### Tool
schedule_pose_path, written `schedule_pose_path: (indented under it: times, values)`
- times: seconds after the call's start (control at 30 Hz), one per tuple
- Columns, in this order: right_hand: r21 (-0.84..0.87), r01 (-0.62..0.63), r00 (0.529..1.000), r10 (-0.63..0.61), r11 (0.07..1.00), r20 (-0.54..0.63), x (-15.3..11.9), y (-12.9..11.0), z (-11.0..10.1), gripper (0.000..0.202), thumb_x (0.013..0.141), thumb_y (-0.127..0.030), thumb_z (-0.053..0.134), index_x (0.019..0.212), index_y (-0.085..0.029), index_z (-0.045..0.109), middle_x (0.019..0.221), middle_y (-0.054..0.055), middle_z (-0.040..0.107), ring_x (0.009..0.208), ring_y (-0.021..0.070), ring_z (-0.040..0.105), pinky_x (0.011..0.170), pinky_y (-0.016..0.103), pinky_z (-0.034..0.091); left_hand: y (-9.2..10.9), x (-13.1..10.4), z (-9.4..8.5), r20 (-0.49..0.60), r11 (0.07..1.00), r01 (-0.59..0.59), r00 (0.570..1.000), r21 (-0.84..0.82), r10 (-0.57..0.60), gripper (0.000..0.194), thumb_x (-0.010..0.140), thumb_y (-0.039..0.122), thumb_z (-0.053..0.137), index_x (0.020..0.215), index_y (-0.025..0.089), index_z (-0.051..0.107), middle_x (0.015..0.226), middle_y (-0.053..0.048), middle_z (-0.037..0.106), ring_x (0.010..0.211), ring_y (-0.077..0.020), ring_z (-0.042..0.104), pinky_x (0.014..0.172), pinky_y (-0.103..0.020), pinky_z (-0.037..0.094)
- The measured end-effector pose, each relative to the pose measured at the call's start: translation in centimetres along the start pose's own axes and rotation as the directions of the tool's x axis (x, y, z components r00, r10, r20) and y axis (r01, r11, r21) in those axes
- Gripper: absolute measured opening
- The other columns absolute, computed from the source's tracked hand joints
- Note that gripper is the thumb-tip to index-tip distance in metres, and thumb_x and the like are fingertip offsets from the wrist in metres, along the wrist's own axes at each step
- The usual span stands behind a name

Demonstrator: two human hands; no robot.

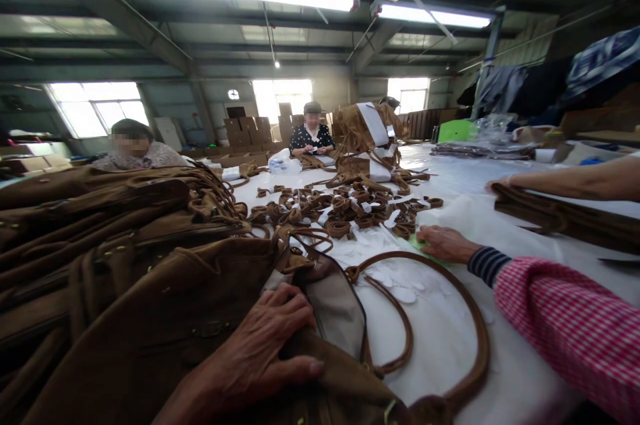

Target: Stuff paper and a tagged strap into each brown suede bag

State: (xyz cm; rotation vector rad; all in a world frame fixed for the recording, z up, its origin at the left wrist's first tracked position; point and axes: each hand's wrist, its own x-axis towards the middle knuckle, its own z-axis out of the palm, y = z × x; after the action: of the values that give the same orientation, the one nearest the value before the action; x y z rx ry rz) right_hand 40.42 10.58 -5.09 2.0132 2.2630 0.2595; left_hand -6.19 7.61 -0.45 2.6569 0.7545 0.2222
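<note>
A brown bag [220, 278] lies in front of me, its grey-lined mouth [333, 301] gaping toward the right. My left hand [270, 338] rests on the bag beside that mouth, thumb spread away from bent fingers. A long rounded handle [477, 318] and a thinner strap loop [407, 331] reach from the bag over the white tabletop. Farther out, my right hand [445, 243], below a striped cuff and pink checked sleeve, is closed at a light green piece [417, 245]. That piece is mostly hidden, so its kind cannot be made out. Rolled brown straps with white tags [345, 208] lie just beyond.
More brown bags [100, 211] are piled at left, and others [370, 138] stand farther back. At right, another person's arm [575, 181] reaches over a folded brown bag [540, 208]. Two people sit across the table. White scraps [400, 288] lie near the handle.
</note>
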Motion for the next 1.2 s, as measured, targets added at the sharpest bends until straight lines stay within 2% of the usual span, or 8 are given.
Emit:
schedule_pose_path:
  times: [0.13, 0.23, 0.4, 0.5, 0.67, 1.0, 1.1, 1.2]
  values:
    - [-0.019, -0.011, 1.0, 0.011, 1.0, 0.026, 0.4, -0.9, -0.3, 0.021, 0.084, -0.008, 0.054, 0.095, -0.011, 0.071, 0.105, 0.018, 0.073, 0.098, 0.0245, 0.07, 0.083, 0.029, 0.047, 0.0, -0.1, -0.6, 0.025, 1.0, -0.024, 0.999, 0.012, 0.023, 0.037, 0.084, 0.051, 0.072, 0.112, 0.027, 0.064, 0.119, -0.002, 0.063, 0.12, -0.0256, 0.048, 0.105, -0.035, 0.04]
    - [-0.034, -0.019, 1.0, 0.02, 0.999, 0.013, 0.5, -1.6, -0.3, 0.02, 0.083, -0.006, 0.054, 0.092, -0.011, 0.072, 0.102, 0.02, 0.073, 0.094, 0.0255, 0.07, 0.081, 0.03, 0.048, 0.1, -0.3, -0.7, 0.039, 0.998, -0.016, 0.999, 0.053, 0.014, 0.037, 0.072, 0.028, 0.072, 0.108, 0.026, 0.064, 0.117, -0.002, 0.063, 0.118, -0.0272, 0.05, 0.104, -0.038, 0.041]
    - [-0.03, -0.08, 0.996, 0.079, 0.996, -0.043, 0.4, -1.3, 0.1, 0.021, 0.089, -0.01, 0.052, 0.095, -0.011, 0.071, 0.103, 0.02, 0.074, 0.096, 0.0252, 0.07, 0.084, 0.03, 0.047, -1.2, -0.7, 1.2, -0.058, 0.986, -0.027, 0.998, 0.166, 0.037, 0.066, 0.059, 0.009, 0.055, 0.121, 0.03, 0.059, 0.133, 0.0, 0.062, 0.131, -0.0291, 0.044, 0.115, -0.045, 0.033]
    - [-0.018, -0.115, 0.991, 0.114, 0.993, -0.073, 0.3, -0.9, 0.5, 0.024, 0.09, -0.008, 0.048, 0.097, -0.011, 0.071, 0.102, 0.019, 0.074, 0.096, 0.0249, 0.07, 0.082, 0.03, 0.046, -2.1, -0.5, 2.5, -0.136, 0.972, -0.072, 0.985, 0.223, 0.104, 0.068, 0.058, 0.004, 0.049, 0.119, 0.03, 0.06, 0.128, -0.001, 0.064, 0.129, -0.0273, 0.047, 0.111, -0.044, 0.037]
    - [0.025, -0.132, 0.983, 0.134, 0.991, -0.124, -0.1, -1.1, 1.1, 0.026, 0.089, -0.004, 0.046, 0.092, -0.013, 0.07, 0.1, 0.014, 0.074, 0.097, 0.0231, 0.069, 0.082, 0.029, 0.043, -2.0, 0.2, 3.2, -0.12, 0.97, -0.07, 0.988, 0.232, 0.1, 0.053, 0.059, 0.002, 0.046, 0.103, 0.026, 0.061, 0.114, -0.003, 0.067, 0.114, -0.0259, 0.052, 0.1, -0.043, 0.039]
    - [0.237, -0.186, 0.958, 0.23, 0.954, -0.171, -1.0, -0.5, -0.4, 0.027, 0.096, -0.031, 0.052, 0.085, -0.021, 0.075, 0.103, 0.006, 0.072, 0.093, 0.0189, 0.067, 0.081, 0.027, 0.045, -0.3, 0.1, 2.6, -0.154, 0.965, -0.049, 0.984, 0.256, 0.091, 0.051, 0.055, 0.0, 0.043, 0.098, 0.024, 0.059, 0.109, -0.003, 0.067, 0.111, -0.0263, 0.052, 0.096, -0.045, 0.037]
    - [0.417, -0.172, 0.926, 0.291, 0.892, -0.241, -1.1, -2.3, -3.1, 0.03, 0.094, -0.034, 0.052, 0.086, -0.019, 0.077, 0.096, 0.007, 0.071, 0.086, 0.0188, 0.065, 0.077, 0.027, 0.046, 0.2, 0.3, 2.0, -0.141, 0.961, -0.048, 0.986, 0.274, 0.09, 0.049, 0.059, -0.001, 0.043, 0.097, 0.024, 0.06, 0.111, -0.003, 0.066, 0.11, -0.0255, 0.051, 0.095, -0.043, 0.037]
    - [0.763, 0.062, 0.949, 0.2, 0.644, -0.246, -1.5, -7.4, -6.1, 0.024, 0.087, -0.033, 0.058, 0.087, -0.015, 0.074, 0.083, 0.004, 0.071, 0.076, 0.0163, 0.062, 0.067, 0.025, 0.046, 0.8, 0.3, 1.1, -0.141, 0.951, -0.051, 0.985, 0.306, 0.098, 0.046, 0.063, 0.0, 0.045, 0.098, 0.023, 0.062, 0.121, -0.004, 0.062, 0.114, -0.0262, 0.049, 0.097, -0.043, 0.037]
